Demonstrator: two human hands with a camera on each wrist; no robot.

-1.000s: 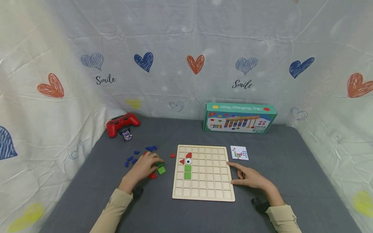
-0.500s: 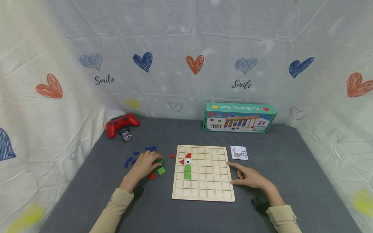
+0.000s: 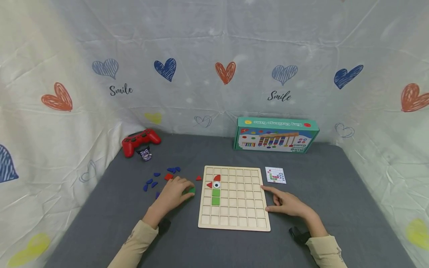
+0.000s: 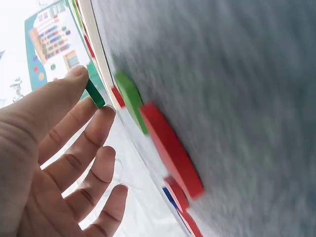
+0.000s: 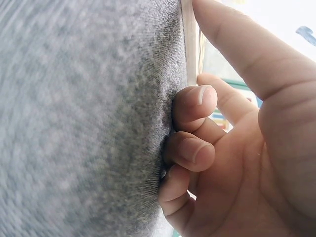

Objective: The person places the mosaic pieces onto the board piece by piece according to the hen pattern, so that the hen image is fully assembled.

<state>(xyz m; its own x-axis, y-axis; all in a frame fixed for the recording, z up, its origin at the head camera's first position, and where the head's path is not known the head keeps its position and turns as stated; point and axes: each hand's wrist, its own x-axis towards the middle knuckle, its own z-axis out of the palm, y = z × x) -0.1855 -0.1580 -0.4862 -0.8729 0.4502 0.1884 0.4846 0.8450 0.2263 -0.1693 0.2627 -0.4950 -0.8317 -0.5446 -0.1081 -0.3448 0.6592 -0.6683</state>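
- Left hand [image 3: 174, 191]: shifted right, away from the blue pieces [image 3: 149, 181] at centre left of the head frame. Its thumb and fingertips are clamped on a green piece [image 4: 95, 95].
- Green piece: in the left wrist frame, located upper left, clear of the tabletop; not yet on the grid board [image 3: 242, 204], lower centre of the head frame.
- Uncovered by the shift: a red square [image 3: 169, 176], left of centre.
- Right hand [image 3: 288, 204]: unchanged at lower right; thumb and index finger apart, tips at the board's right edge, likely steadying it.
- Implication: the piece appears separated and ready for transfer.
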